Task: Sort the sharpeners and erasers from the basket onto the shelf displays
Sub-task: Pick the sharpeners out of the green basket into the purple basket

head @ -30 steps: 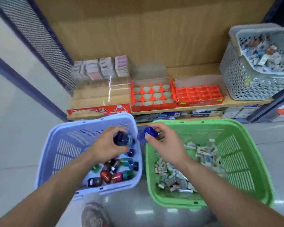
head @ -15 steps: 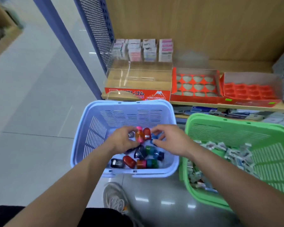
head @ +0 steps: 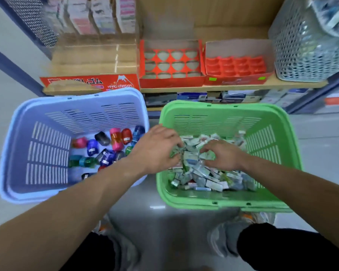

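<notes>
Two baskets stand on the floor before the shelf. The blue basket (head: 37,153) on the left holds several coloured sharpeners (head: 104,147). The green basket (head: 272,145) on the right holds a heap of small wrapped erasers (head: 204,173). Both my hands are down in the green basket. My left hand (head: 155,149) has its fingers curled into the eraser heap and grips some. My right hand (head: 221,157) also has curled fingers digging into the erasers. On the shelf stand a red tray with round cells (head: 170,63) and a red tray with square cells (head: 237,65).
A red-fronted eraser display box (head: 90,63) with a clear top stands at the shelf's left, stacked eraser packs (head: 98,16) behind it. A grey basket (head: 305,47) sits at the shelf's right. A blue metal upright (head: 12,63) rises on the left. My shoes show below.
Both hands have left the sharpeners in the blue basket and moved right into the green basket, where they now dig into the erasers. The view has swung right.
</notes>
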Motion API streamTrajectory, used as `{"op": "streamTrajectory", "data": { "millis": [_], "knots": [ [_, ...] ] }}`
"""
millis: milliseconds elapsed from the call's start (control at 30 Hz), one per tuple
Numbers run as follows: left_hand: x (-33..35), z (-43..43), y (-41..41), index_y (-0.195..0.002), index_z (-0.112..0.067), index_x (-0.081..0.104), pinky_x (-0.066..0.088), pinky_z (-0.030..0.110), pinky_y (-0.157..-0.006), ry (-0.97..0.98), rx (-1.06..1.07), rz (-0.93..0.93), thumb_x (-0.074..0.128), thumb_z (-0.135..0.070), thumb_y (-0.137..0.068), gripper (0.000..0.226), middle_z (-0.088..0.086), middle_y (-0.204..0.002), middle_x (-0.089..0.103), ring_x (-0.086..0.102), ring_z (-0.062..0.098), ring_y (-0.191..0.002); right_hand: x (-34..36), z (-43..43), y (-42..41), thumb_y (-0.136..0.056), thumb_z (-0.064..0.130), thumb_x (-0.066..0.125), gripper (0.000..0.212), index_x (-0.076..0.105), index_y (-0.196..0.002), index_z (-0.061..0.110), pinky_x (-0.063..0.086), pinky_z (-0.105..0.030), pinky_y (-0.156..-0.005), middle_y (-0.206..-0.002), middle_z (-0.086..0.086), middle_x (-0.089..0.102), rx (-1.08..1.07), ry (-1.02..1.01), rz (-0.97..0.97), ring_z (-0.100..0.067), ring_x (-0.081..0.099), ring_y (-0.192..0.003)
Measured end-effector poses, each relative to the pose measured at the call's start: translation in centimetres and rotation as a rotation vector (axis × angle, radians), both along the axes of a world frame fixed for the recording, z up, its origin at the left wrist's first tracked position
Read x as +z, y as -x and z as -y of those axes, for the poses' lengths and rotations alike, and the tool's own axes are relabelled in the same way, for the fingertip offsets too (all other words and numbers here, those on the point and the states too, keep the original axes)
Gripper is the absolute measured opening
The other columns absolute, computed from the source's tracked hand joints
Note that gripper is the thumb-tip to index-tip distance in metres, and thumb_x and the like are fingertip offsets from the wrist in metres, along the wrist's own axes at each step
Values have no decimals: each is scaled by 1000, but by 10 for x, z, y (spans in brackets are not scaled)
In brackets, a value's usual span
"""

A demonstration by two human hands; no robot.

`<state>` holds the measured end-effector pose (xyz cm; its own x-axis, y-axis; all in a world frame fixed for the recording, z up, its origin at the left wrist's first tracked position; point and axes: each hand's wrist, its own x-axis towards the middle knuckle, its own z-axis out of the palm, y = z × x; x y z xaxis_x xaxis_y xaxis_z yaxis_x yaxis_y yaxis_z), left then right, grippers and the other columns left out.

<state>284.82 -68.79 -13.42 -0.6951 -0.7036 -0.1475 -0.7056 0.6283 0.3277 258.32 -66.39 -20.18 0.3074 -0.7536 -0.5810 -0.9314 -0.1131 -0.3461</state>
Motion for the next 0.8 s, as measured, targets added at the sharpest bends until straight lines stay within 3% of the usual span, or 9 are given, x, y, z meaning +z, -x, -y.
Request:
{"op": "streamTrajectory", "data": {
  "millis": [100,267,367,433,600,800],
  "knots": [
    [-19,6,-1,-107,-24,72,17,42,-122,40,-2,54,55,-45,-85,35,-1,-113,68,57,23,-115,-39,-2,-2,-90,56,59,70,34,-153,35,32,-40,-114,-160,0,32,205,19,-62,-24,31,-144],
    [-28,5,3,-96,-27,75,7,38,-123,97,2,51,48,-45,-85,34,-8,-104,71,58,20,-108,-87,-8,-18,-83,72,51,89,7,-156,46,18,-55,-121,-164,-4,1,417,71,-88,-31,5,-149],
    [-30,5,3,-94,-28,75,12,40,-124,119,0,28,50,-44,-86,30,-10,-98,72,58,20,-105,-96,-6,-15,-84,63,60,80,18,-151,49,20,-56,-120,-162,-5,2,421,95,-96,-35,5,-148],
    [-31,6,2,-93,-27,75,14,41,-124,129,-9,21,50,-43,-86,31,-11,-95,71,58,21,-103,-91,0,-8,-86,57,62,66,31,-144,47,28,-56,-118,-161,-4,9,395,107,-104,-36,16,-147],
    [-32,5,3,-92,-28,75,12,39,-124,152,4,7,49,-43,-86,31,-11,-94,71,57,19,-103,-64,23,41,-95,62,49,57,34,-148,45,39,-51,-111,-141,-8,39,133,71,-146,-35,45,-132],
    [-31,4,4,-89,-29,75,10,37,-124,165,16,-11,50,-42,-86,29,-11,-90,70,56,18,-100,-42,20,39,-96,44,54,61,31,-153,44,32,-58,-117,-162,-6,12,-21,74,-241,-43,23,-145]
  ]
}}
